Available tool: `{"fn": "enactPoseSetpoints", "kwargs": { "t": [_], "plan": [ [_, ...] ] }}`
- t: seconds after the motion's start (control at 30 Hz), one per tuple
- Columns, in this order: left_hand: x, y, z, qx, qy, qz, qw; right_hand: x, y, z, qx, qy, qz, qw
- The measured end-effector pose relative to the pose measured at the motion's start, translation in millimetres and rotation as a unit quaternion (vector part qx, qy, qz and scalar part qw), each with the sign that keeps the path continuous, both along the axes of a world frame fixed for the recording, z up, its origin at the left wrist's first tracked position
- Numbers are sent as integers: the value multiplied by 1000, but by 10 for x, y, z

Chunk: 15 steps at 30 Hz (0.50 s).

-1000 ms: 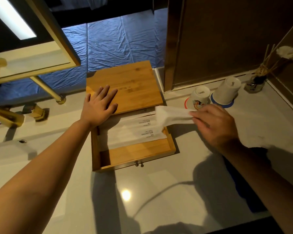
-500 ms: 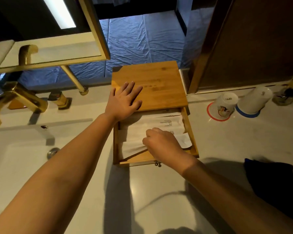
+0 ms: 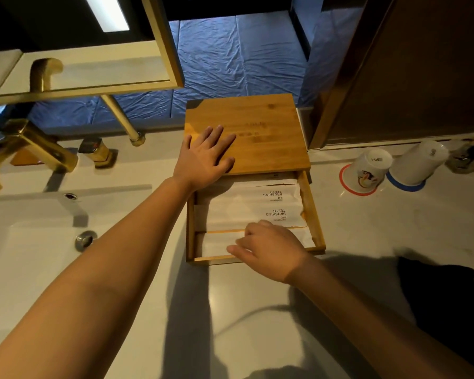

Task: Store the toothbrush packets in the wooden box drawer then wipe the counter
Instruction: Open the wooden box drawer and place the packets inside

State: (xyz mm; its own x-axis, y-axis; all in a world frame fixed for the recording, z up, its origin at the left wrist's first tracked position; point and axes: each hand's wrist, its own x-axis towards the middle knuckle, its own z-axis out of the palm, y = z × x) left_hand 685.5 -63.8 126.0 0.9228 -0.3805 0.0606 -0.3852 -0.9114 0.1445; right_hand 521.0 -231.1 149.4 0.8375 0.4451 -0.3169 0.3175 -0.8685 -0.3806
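A wooden box (image 3: 268, 127) stands at the back of the pale counter (image 3: 367, 228), its drawer (image 3: 312, 214) pulled out towards me. Three white toothbrush packets lie flat in the drawer: a far one (image 3: 246, 192), a middle one (image 3: 244, 214) and a near one (image 3: 216, 243). My left hand (image 3: 203, 157) rests flat, fingers spread, on the box's top near its front left corner. My right hand (image 3: 271, 248) is over the drawer's front edge, fingers curled down onto the near packet and covering its right part.
A dark cloth (image 3: 443, 302) lies on the counter at the right. Two upturned cups (image 3: 370, 169) (image 3: 416, 162) and a reed diffuser (image 3: 471, 154) stand by the back wall. A gold faucet (image 3: 30, 149) and the white sink (image 3: 25, 255) are at the left.
My right hand brought a packet from the right, lowered it into the drawer's front and now sits on it at the front edge. My left hand stayed on the box top.
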Motion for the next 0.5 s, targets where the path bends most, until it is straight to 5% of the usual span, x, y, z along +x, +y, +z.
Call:
{"fn": "enactPoseSetpoints", "kwargs": {
  "t": [0.27, 0.37, 0.5],
  "plan": [
    [-4, -6, -5, -4, -2, 0, 1000, -54, 34, -59, 49, -25, -41, 998],
    [-4, -6, -1, 0, -4, -1, 1000, 157, 172, -84, 40, -77, 18, 996],
    [-10, -5, 6, -4, 2, -2, 1000, 356, 308, -269, -16, -15, 80, 997]
  ]
}}
